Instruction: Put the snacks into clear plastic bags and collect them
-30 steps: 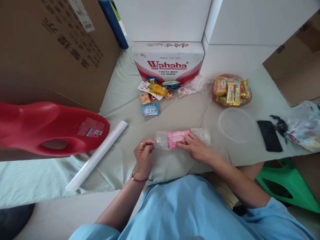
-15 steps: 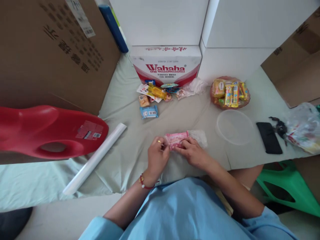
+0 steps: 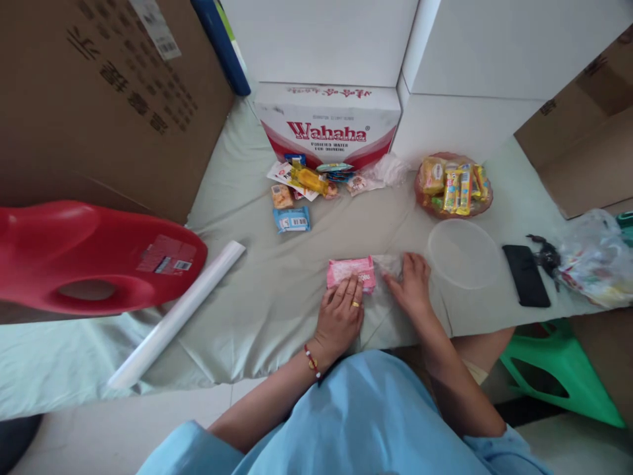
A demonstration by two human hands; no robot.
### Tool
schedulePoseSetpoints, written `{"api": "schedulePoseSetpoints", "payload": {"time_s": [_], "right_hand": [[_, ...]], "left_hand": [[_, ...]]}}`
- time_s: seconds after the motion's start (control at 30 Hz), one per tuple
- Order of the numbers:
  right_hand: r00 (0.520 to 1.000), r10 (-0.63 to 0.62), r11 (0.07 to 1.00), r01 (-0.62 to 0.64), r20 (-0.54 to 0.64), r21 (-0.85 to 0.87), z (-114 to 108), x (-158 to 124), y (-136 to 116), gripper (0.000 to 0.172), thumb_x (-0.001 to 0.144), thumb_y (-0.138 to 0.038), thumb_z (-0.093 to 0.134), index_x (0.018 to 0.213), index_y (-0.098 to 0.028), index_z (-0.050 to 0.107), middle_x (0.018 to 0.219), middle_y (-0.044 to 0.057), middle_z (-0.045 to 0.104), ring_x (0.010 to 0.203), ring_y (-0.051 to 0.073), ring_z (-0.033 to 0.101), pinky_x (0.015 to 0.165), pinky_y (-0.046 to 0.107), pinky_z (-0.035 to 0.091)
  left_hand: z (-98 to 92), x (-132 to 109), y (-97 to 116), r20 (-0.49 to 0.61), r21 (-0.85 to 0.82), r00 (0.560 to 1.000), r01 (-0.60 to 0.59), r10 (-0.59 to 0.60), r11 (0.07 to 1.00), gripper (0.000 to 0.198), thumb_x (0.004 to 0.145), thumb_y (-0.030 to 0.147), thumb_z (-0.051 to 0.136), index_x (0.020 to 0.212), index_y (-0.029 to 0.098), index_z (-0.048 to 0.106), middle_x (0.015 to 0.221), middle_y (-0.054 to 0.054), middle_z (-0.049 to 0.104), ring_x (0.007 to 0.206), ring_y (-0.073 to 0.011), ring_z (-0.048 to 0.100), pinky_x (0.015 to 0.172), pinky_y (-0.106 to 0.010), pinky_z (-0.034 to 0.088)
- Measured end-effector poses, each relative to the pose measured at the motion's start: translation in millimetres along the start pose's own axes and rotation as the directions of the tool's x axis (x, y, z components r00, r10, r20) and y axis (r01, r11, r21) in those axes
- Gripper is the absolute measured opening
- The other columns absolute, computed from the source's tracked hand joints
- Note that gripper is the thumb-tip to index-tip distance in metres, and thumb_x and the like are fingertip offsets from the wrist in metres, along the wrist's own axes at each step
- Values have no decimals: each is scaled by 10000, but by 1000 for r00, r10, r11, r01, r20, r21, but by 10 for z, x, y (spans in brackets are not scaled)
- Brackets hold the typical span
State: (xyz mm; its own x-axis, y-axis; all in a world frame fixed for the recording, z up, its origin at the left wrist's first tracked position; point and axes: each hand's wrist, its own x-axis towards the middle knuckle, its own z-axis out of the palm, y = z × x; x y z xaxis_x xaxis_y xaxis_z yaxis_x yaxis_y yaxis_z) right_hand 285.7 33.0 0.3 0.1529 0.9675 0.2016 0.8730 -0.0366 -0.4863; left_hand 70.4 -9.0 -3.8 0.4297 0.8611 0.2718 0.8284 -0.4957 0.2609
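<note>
A pink snack packet (image 3: 351,271) lies on the pale green cloth (image 3: 257,290) in front of me, partly in a clear plastic wrap (image 3: 387,264) that extends to its right. My left hand (image 3: 340,315) lies flat with its fingers stretched onto the packet's near edge. My right hand (image 3: 411,288) rests on the clear wrap just right of the packet, fingers extended and pressing it down. Neither hand lifts anything.
A Wahaha carton (image 3: 328,124) stands at the back with loose snack packets (image 3: 306,181) before it. To the right sit a snack-filled dish (image 3: 453,186), a clear plastic bowl (image 3: 463,254), a black phone (image 3: 525,284) and a plastic bag (image 3: 593,260). At the left are a red stool (image 3: 93,260) and a white roll (image 3: 175,316).
Both hands were pinching the wrapped pink packet and drawing together. Now the left hand lies flat on the packet and the right has shifted right onto the clear wrap.
</note>
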Motion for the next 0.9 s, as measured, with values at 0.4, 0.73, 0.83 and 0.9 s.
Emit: {"api": "schedulePoseSetpoints", "payload": {"time_s": [0.4, 0.73, 0.83, 0.9], "right_hand": [[972, 38, 929, -120, 234, 349, -231, 202, -406, 227, 974, -440, 570, 873, -240, 530, 721, -15, 624, 629, 160, 566, 627, 261, 446], [820, -136, 954, 260, 556, -150, 147, 355, -1332, 282, 1080, -214, 410, 1134, -174, 684, 1128, 145, 683, 936, 224, 691, 797, 317, 495], [831, -144, 950, 268, 538, -160, 193, 274, -1316, 304, 1095, -225, 393, 1182, -186, 682, 1138, 135, 677, 951, 224, 680, 792, 320, 505], [853, -176, 936, 299, 491, -184, 230, 151, -1289, 282, 1085, -209, 418, 1205, -183, 672, 1154, 137, 669, 998, 240, 660, 815, 335, 513]], "left_hand": [[44, -34, -31, -2, -22, 1000, -27, 27, 999, 563, 1015, 196, 513, 1575, 153, 476, 1589, -159, 552, 1468, -278, 526, 1172, -460, 398], [43, -34, -118, -69, -239, 997, -52, 36, 970, 367, 929, 142, 573, 1270, 184, 703, 1291, -158, 742, 1358, -302, 602, 1162, -533, 482], [-101, -125, -226, -120, -422, 991, -109, 64, 900, 303, 901, 117, 543, 1130, 191, 727, 1230, -142, 752, 1342, -291, 604, 1165, -530, 488], [-185, -222, -319, -158, -495, 987, -83, 4, 865, 274, 908, 105, 516, 1047, 222, 721, 1146, -94, 774, 1288, -265, 638, 1148, -513, 495]]}}
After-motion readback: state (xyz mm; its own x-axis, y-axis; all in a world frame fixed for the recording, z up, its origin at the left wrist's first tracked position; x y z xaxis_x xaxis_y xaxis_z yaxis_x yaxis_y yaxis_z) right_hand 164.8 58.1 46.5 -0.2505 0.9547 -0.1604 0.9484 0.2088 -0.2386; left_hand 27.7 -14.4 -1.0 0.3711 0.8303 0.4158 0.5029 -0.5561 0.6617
